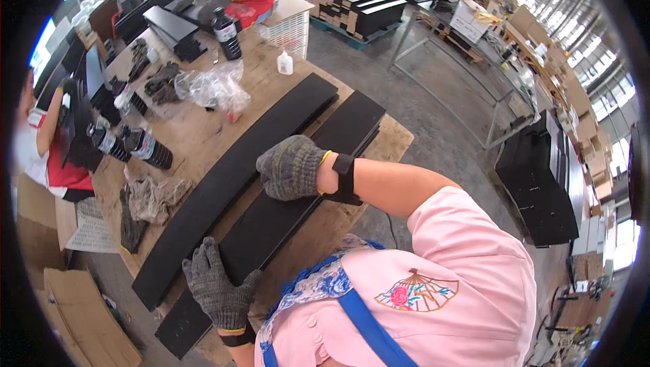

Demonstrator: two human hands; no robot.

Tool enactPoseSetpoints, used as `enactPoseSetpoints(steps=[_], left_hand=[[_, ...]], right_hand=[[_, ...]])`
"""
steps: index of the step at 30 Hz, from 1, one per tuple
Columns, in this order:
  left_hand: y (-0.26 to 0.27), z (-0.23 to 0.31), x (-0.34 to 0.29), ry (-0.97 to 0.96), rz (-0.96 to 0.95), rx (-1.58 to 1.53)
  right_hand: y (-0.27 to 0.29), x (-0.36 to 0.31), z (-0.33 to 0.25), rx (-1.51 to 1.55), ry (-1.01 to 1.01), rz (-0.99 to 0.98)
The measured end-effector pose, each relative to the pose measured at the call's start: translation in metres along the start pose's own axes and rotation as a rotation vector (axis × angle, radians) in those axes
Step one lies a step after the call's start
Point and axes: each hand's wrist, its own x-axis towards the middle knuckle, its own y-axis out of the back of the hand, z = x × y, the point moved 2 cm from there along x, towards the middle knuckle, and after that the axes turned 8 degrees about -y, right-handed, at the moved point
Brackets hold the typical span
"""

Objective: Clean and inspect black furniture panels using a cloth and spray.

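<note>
My left hand point(220, 286), in a grey knit glove, lies with fingers spread on the lower left part of a long black board point(274, 228). Farther up the same board rests my right hand point(291, 167), gloved alike. Its fingers are curled under against the surface, and whatever they may hold is hidden. This board appears to lie on another black piece, whose edge shows along its near side. Just beyond it, a second long black board point(233, 167) with a curved edge lies roughly alongside. Both boards sit on a wooden worktable point(389, 147).
Dark-liquid bottles point(145, 147), a crumpled rag point(156, 198), a clear plastic bag point(213, 89) and a small white bottle point(285, 63) stand or lie across the table. Co-workers in red work at the far side and left. Stacked black boards point(542, 177) stand at right.
</note>
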Motion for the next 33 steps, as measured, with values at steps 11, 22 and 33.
enactPoseSetpoints(steps=[11,22,33], left_hand=[[-0.005,0.003,0.002,-0.001,-0.023,0.081],[-0.007,0.004,0.000,-0.012,-0.011,0.099],[-0.007,0.001,-0.002,-0.031,-0.035,0.108]], right_hand=[[0.047,-0.016,0.204,-0.113,-0.553,0.251],[0.003,-0.004,0.184,-0.113,-0.199,0.350],[0.036,-0.040,0.252,0.612,-0.709,0.228]])
